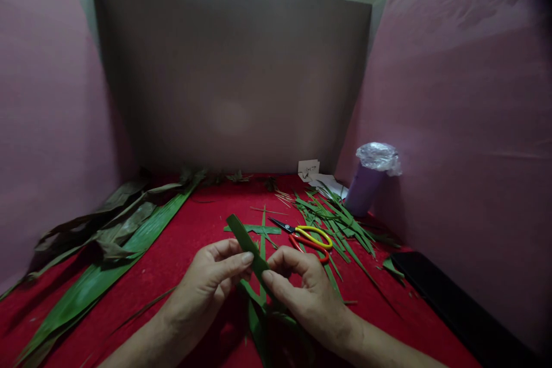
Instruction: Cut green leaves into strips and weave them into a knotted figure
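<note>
Near centre, fingers of left hand [215, 276] and right hand [308, 290] both pinch a green leaf strip [244, 238] above the red-covered bench [172, 250], right hand's grip nearer. Long green leaf [123, 261] lies left, dried leaves [123, 233] partly over it. Scissors [297, 232], yellow and red handles, sit just beyond the hands. Cut leaf strips [338, 220] scatter right; purple container [364, 190] stands beyond, plastic-topped. Far: white card [307, 168].
</note>
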`<state>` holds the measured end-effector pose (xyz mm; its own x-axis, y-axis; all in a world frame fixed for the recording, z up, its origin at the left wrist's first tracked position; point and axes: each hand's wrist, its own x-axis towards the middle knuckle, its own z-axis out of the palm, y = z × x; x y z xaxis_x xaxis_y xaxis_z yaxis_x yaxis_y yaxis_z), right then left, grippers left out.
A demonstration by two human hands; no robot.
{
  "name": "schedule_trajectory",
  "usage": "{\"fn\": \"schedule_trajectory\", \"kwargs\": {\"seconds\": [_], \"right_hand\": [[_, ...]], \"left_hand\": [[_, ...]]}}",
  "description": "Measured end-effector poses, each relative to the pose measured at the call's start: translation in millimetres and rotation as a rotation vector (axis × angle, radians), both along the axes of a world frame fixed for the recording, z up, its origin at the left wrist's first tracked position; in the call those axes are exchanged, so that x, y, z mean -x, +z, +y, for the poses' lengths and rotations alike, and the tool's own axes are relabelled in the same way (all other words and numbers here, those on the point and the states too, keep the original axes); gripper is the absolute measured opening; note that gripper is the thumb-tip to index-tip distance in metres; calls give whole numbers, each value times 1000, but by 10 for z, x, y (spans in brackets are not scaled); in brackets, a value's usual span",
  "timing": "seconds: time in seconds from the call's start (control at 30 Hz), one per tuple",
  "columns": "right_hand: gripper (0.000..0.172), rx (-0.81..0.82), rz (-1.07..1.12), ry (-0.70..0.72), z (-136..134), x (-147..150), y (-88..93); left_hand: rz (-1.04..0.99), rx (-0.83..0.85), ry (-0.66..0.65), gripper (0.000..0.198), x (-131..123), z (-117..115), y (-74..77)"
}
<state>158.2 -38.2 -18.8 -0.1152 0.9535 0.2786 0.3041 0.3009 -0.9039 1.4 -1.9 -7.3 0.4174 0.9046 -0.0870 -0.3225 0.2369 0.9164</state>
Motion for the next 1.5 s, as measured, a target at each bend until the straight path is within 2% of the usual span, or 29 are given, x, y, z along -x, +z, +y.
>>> {"fn": "schedule_trajectory", "kwargs": {"seconds": [0.5, 1.03, 1.17, 1.23, 1.3, 1.4, 1.43, 1.5], "right_hand": [[14, -29, 9, 1, 0, -2, 5], [14, 108, 141, -13, 17, 25, -22], [22, 98, 159, 30, 79, -21, -31], [30, 41, 141, -22, 175, -127, -33], [35, -25, 1, -178, 302, -285, -35], [20, -107, -490, -386, 470, -529, -55], [16, -114, -671, -419, 505, -590, -69], [12, -102, -763, -418, 542, -663, -106]], "left_hand": [[-32, 32, -13, 10, -5, 1, -10], [-71, 57, -8, 7, -27, -3, -33], [-64, 55, -5, 8, -25, 27, -60], [-56, 53, 2, 10, -20, 43, -68], [-34, 61, 21, 11, -10, 56, -72], [-6, 78, 63, 13, 6, 68, -82], [-2, 80, 73, 13, 11, 72, -86], [1, 80, 85, 13, 19, 81, -94]]}}
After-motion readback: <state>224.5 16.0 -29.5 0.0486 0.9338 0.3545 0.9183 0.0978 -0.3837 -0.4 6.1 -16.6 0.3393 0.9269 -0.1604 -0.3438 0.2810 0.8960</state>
